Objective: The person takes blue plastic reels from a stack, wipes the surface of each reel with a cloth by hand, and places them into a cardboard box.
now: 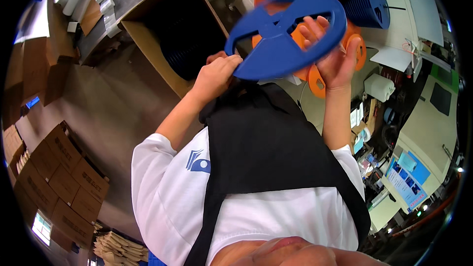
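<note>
L hand (214, 79): fingers together, bent, tips pinched on the near-left rim of the blue reel (283, 59); grip looks light, how firm can't tell. R hand (336, 66): fingers apart, thumb well clear of the rest; the rim passes in front of its fingers, w/ tips showing thru 1 cutout. Can't tell if R fingers actually touch the plastic.

So the reel's up in the air btwn the 2 hands, tilted, part of its edge just past the L fingertips blurred. Can't tell if it's 1 disc or a full reel.

Beyond L fingers & to their left: cardboard box (148, 47), w/ dark ribbed stack (180, 59) inside. Behind R fingers: orange reels (361, 51); farther past the tips, to the right, blue reel stack (367, 7).

To handle it well, IMO: keep L pinch on the outer rim, close R thumb & fingers round the opp. edge before shifting any wt., so support comes from 2 sides. Keep R fingertips from snagging in the cutout. Hold it level, don't flex the thin rim, & keep it off the box edge near L knuckles + the orange reels behind R hand.
</note>
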`<state>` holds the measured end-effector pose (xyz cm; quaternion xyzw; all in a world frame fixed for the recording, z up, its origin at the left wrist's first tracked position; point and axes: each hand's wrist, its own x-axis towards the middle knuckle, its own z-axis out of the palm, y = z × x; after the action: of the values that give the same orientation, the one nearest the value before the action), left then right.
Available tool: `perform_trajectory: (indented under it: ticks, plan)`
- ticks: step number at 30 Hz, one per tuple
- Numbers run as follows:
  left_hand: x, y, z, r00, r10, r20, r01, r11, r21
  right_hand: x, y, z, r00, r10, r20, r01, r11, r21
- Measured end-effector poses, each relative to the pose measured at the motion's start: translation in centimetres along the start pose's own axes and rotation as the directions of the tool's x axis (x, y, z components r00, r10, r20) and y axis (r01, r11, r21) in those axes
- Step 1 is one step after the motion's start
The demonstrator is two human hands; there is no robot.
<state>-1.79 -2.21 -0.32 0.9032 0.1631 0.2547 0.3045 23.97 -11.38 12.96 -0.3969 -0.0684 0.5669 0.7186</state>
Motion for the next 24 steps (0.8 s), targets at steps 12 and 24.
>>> perform_trajectory:
  ticks: [12, 24]
  plan:
    - [-5.3, 0.1, 0.0, 0.610, -0.702, 0.366, 0.189, -0.320, -0.928, -0.1, 0.2, -12.5, 0.941, -0.099, -0.324, 0.109, 0.994, 0.011]
    - [-8.0, -0.3, -0.5, 0.458, -0.827, 0.326, 0.108, -0.312, -0.944, 1.5, 4.6, -12.6, 0.927, 0.086, -0.366, -0.089, 0.996, 0.008]
